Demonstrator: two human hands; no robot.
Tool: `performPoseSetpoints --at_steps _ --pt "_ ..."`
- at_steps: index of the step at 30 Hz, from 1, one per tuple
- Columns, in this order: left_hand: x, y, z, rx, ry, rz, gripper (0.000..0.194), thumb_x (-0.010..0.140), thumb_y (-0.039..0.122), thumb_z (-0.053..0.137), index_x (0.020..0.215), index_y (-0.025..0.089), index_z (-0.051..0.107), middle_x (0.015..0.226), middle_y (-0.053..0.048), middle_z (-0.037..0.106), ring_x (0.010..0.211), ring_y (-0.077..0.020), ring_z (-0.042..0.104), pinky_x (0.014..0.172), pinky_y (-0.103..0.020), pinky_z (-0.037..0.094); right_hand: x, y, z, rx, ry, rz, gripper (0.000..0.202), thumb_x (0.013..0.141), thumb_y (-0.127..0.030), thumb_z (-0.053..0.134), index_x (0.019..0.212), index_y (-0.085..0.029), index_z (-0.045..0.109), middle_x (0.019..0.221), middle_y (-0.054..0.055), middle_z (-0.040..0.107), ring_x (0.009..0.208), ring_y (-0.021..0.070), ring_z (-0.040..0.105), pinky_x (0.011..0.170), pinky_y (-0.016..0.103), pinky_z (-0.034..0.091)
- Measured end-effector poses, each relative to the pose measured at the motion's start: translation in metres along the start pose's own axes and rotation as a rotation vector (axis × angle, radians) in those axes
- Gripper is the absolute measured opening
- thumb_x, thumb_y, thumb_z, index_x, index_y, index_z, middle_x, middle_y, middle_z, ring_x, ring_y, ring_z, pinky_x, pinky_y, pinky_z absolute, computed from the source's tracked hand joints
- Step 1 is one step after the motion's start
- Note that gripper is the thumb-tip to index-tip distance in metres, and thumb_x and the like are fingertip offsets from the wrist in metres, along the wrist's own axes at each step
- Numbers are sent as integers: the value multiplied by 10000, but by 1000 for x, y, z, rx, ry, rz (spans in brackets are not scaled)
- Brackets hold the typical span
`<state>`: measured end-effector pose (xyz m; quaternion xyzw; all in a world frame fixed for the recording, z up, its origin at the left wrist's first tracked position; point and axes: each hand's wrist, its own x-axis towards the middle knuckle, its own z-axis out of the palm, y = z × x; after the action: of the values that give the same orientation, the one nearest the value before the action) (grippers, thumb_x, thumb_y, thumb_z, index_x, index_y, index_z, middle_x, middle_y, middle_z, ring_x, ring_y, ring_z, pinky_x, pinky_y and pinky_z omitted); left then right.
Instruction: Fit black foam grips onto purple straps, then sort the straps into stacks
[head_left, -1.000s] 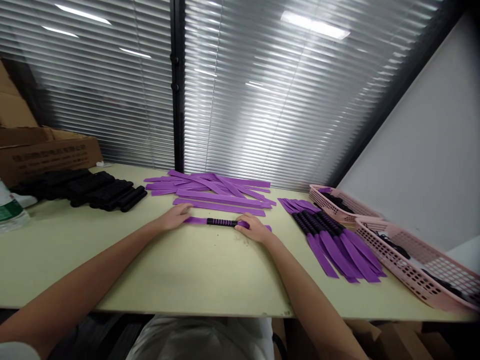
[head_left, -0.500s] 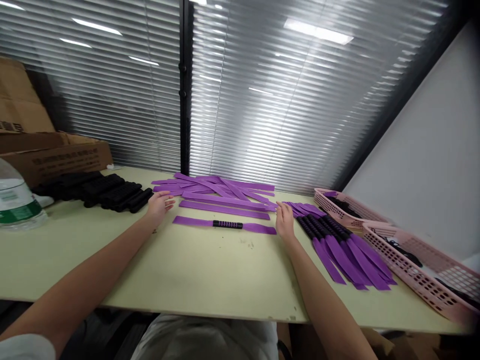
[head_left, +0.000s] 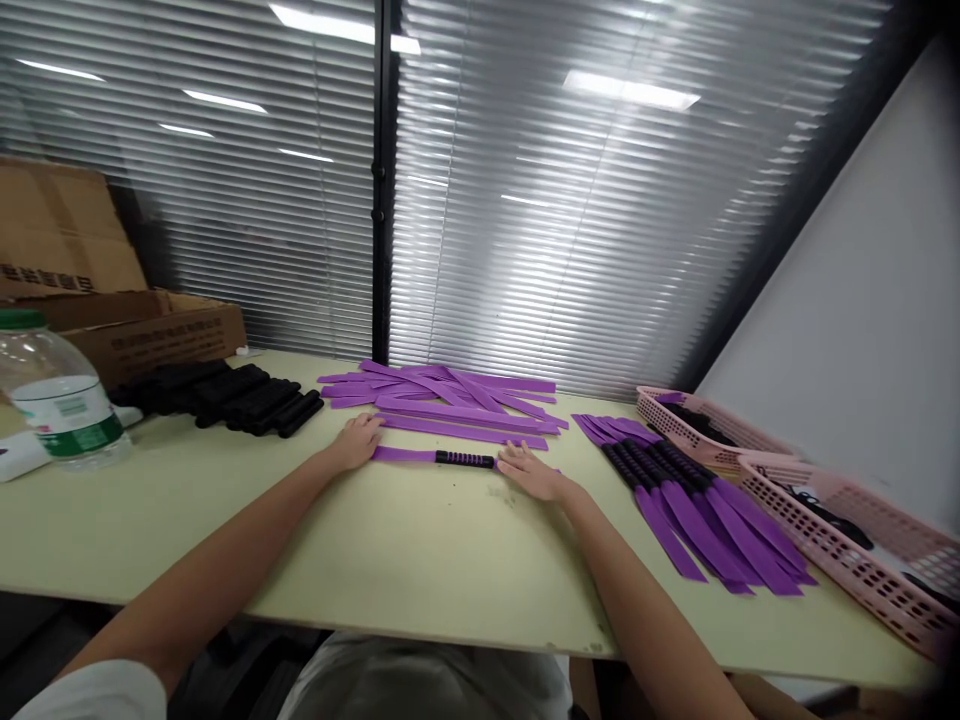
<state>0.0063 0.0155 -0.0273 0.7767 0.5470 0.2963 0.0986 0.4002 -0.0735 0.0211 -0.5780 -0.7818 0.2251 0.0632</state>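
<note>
A purple strap (head_left: pixel 405 454) with a black ribbed sleeve (head_left: pixel 465 459) around its middle lies across the table before me. At its left end rests my left hand (head_left: pixel 355 444), palm down with the fingers stretched out and covering the tip. My right hand (head_left: pixel 531 472) lies flat over the strap's right part, its fingers apart and reaching almost to the sleeve. Just beyond is a plain purple strap (head_left: pixel 465 431), parallel to the sleeved one. More plain purple straps (head_left: pixel 442 385) are heaped crosswise behind it.
Black sleeves (head_left: pixel 247 397) are piled at left, near a plastic bottle (head_left: pixel 71 400) and an open cardboard box (head_left: pixel 180 335). To the right lies a fan of sleeved purple straps (head_left: pixel 720 520), beside two pink baskets (head_left: pixel 832 535) holding black items. Window blinds (head_left: pixel 525 230) close off the back.
Both hands have come down and inward onto the strap, the left to its left end and the right over its right part. The whole view has shifted slightly.
</note>
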Motion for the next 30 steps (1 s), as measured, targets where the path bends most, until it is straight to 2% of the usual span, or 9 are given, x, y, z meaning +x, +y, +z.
performPoseSetpoints --at_steps 3,6,8,11,14,16,18,22,30 --pt "-1 0 -1 95 -16 29 410 832 233 426 1216 172 556 1247 -148 500 1222 -307 439 1054 -496 329 4 9 0 -59 127 -1 790 897 -700 226 1458 -163 370 1577 80 143 1450 335 -2 1159 538 63" --pt "-6 10 -6 186 40 93 457 838 176 397 1280 181 511 1383 -146 379 1290 -321 361 1067 -511 314 7 11 3 -82 291 -91 744 907 -653 313 1456 -154 370 1542 110 268 1438 294 161 1163 478 153" --pt "-9 21 -8 203 90 159 439 881 186 352 1296 177 496 1421 -144 329 1313 -328 329 1068 -520 316 9 7 8 -67 342 -173 698 898 -637 373 1423 -181 428 1495 104 366 1393 271 283 1145 444 230" --pt "-14 43 -4 150 98 264 426 954 315 309 1322 180 477 1458 -146 284 1346 -337 285 1079 -529 309 12 -2 16 -45 348 -277 620 892 -610 430 1361 -212 503 1426 97 455 1320 266 389 1100 440 313" --pt "-17 68 5 153 39 382 478 954 450 343 1361 225 452 1516 -127 212 1380 -351 231 1103 -561 259 17 -7 23 -61 368 -334 506 905 -525 481 1282 -199 565 1327 109 547 1246 273 459 1056 459 353" --pt "-18 84 12 163 -19 474 504 942 490 372 1364 228 456 1512 -127 246 1378 -343 240 1111 -547 254 19 -7 25 -81 408 -384 388 913 -442 515 1203 -201 604 1225 94 610 1164 255 514 1011 439 390" --pt "-19 96 18 143 -77 531 524 933 514 392 1348 205 473 1441 -145 375 1328 -321 334 1090 -510 306 19 -7 24 -115 447 -436 310 919 -383 527 1155 -200 610 1137 81 639 1075 234 554 957 409 424" --pt "-20 106 20 79 -184 506 465 956 500 339 1216 178 551 1178 -128 591 1104 -258 535 968 -419 429 14 -13 20 -200 485 -480 293 940 -356 495 1166 -185 569 1066 88 638 987 219 572 880 371 462" --pt "-22 118 9 152 -246 417 382 959 453 317 1088 190 563 1069 -111 634 977 -262 594 840 -373 446 8 -18 12 -271 460 -441 350 969 -423 408 1219 -202 511 1086 88 611 994 220 573 859 362 476"
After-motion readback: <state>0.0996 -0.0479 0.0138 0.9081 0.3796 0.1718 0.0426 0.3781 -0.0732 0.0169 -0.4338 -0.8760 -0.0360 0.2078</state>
